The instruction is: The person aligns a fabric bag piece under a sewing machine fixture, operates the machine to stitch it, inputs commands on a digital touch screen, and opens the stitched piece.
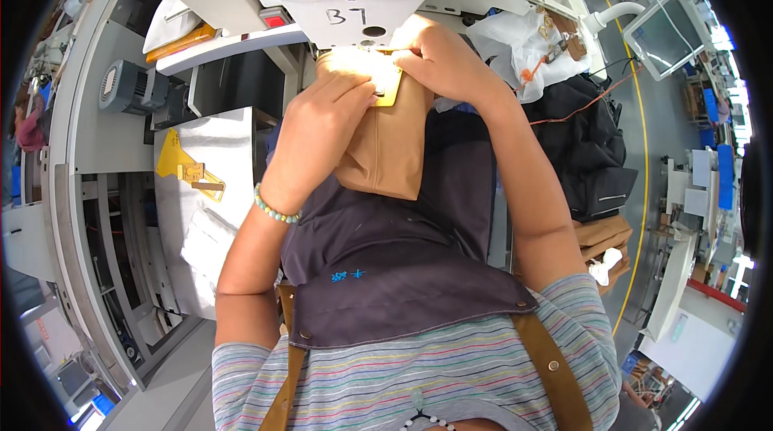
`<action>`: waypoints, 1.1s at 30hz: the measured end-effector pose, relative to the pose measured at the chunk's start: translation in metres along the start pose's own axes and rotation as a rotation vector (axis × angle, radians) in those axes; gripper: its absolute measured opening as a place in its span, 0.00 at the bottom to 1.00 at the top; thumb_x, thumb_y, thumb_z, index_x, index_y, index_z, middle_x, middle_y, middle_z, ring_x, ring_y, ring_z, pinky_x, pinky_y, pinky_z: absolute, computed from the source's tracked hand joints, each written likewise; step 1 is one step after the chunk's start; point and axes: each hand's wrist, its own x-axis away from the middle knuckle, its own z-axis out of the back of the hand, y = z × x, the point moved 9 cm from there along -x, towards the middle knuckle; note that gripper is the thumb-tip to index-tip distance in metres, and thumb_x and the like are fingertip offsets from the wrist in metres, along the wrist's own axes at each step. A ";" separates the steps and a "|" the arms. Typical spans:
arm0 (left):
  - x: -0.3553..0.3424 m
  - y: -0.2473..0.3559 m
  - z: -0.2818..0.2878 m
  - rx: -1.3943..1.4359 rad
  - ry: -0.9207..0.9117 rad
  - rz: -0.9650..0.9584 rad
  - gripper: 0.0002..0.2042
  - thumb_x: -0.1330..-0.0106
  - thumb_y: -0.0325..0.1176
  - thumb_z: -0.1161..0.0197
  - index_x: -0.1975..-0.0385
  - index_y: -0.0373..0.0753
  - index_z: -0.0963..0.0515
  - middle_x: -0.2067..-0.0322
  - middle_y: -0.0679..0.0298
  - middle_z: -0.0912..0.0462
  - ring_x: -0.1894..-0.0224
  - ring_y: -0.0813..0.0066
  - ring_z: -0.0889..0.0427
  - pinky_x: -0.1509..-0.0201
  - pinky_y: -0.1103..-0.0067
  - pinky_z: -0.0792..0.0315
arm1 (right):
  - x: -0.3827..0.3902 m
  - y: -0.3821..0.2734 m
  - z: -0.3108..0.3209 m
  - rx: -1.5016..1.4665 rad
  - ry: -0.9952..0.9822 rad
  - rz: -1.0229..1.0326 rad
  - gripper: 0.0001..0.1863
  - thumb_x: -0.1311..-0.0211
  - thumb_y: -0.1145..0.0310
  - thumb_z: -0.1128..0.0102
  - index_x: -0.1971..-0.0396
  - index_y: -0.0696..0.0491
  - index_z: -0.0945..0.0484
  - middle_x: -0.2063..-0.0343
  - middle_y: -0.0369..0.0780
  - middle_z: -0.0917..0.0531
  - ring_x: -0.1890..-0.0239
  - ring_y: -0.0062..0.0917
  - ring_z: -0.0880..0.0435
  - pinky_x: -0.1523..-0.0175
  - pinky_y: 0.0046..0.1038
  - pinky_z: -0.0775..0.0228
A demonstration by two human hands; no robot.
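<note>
Grey floor (670, 121) rightward; yellow plate (390, 93) between left hand (324, 121) and right hand (444, 65).

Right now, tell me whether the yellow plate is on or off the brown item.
On: the yellow plate hides part of the brown item beneath it.

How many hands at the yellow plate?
2: left hand at the left of the yellow plate, right hand at its upper right. No other hand shows there.
</note>
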 end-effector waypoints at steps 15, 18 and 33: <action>-0.031 0.022 -0.028 -0.330 -0.407 -0.217 0.08 0.45 0.25 0.39 0.65 0.34 0.21 0.65 0.58 0.20 0.58 0.60 0.18 0.54 0.68 0.21 | 0.002 -0.002 0.011 -0.123 0.118 0.012 0.20 0.45 0.67 0.41 0.82 0.62 0.42 0.86 0.43 0.46 0.82 0.26 0.46 0.76 0.37 0.48; -0.026 0.028 -0.027 -0.353 -0.370 -0.245 0.11 0.46 0.24 0.38 0.62 0.33 0.20 0.62 0.58 0.19 0.57 0.59 0.18 0.52 0.69 0.20 | 0.002 0.001 0.010 -0.121 0.123 0.014 0.19 0.44 0.67 0.42 0.81 0.62 0.41 0.86 0.44 0.44 0.81 0.27 0.46 0.75 0.38 0.47; -0.010 0.023 -0.024 -0.319 -0.114 -0.291 0.09 0.46 0.28 0.36 0.65 0.36 0.23 0.63 0.62 0.19 0.59 0.67 0.18 0.51 0.71 0.22 | -0.024 0.014 0.008 -0.060 0.226 0.048 0.16 0.43 0.63 0.35 0.78 0.61 0.26 0.82 0.44 0.25 0.78 0.32 0.32 0.68 0.33 0.34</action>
